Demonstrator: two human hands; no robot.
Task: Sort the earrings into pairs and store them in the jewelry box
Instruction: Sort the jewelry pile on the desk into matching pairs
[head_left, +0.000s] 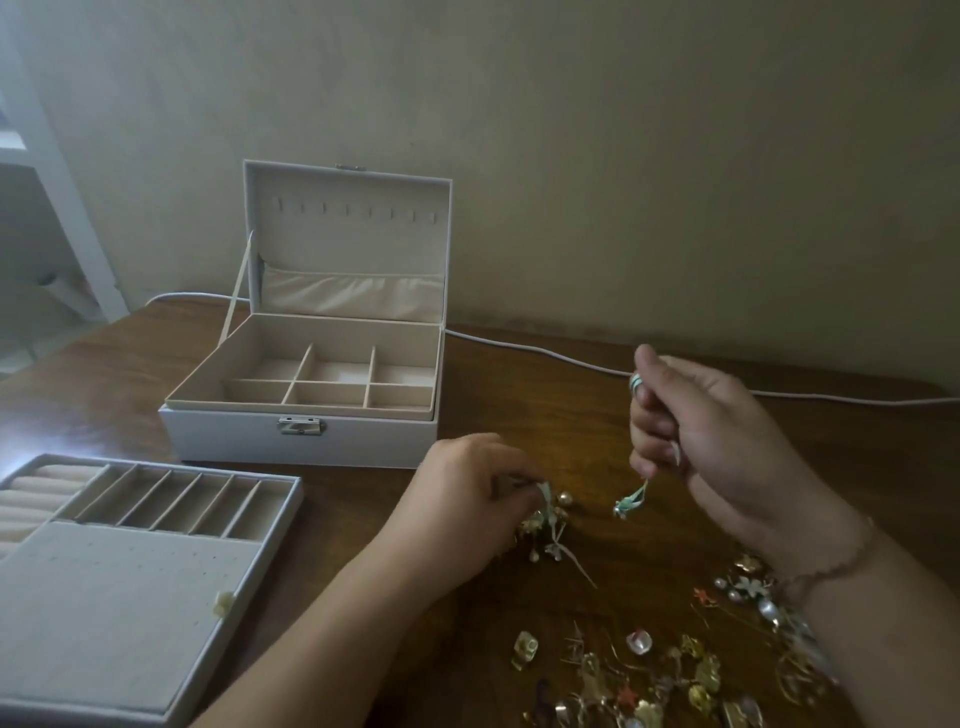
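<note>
Right, my right hand (696, 426) is up at centre right of the frame, fingers curled, pinching a green dangly earring (631, 500) that hangs below my fist, clear of the table (545, 395). My left hand (467, 493) is down at centre, fingertips closed on something in a small cluster of earrings (545, 525), looks like a pale green piece, probably the match, can't confirm. The main earring pile (675, 670) sits lower right, tangled gold, pearl and coral bits, partly under my right wrist. The jewelry box (306, 395) stands open at centre left, lid up, its divided compartments look bare. The removable tray (156, 530) lies lower left with slots, ring rolls and a perforated stud panel; one small cream stud (224, 603) sits at that panel's right edge. Handling guess: these are very light, thin-wired, hooks snag each other, dangles bend easily. Best taken by the hook or post with a fingertip pinch, lifted straight up so nothing drags along. Pearl parts likely slippery. Room: bare wood between the hands and the box front, open path leftward to the tray. Watch the box's front wall and latch, the tray rim, and the white cable (779, 395) running behind my right hand along the wall.
</note>
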